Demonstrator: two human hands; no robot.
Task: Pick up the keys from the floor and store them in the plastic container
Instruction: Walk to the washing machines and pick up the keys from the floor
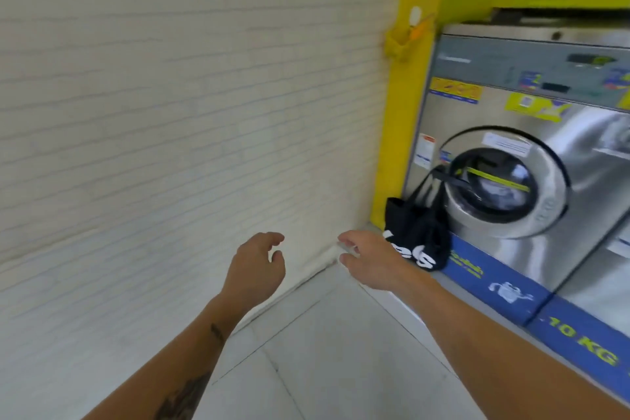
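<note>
No keys show in this blurred view. A small yellow plastic container (397,44) hangs on the yellow pillar, high at the upper right, with something orange sticking out of it. My left hand (255,266) reaches forward toward the corner where wall meets floor, fingers apart and curled, holding nothing. My right hand (370,256) stretches out beside it, fingers spread, holding nothing, just left of a black tote bag (416,239). Both hands are far below the container.
A steel front-loading washing machine (531,153) stands at the right on a blue-striped base (504,286). The black bag hangs by its straps from the machine's door. A white brick wall (170,112) fills the left. Pale floor tiles (324,351) lie below.
</note>
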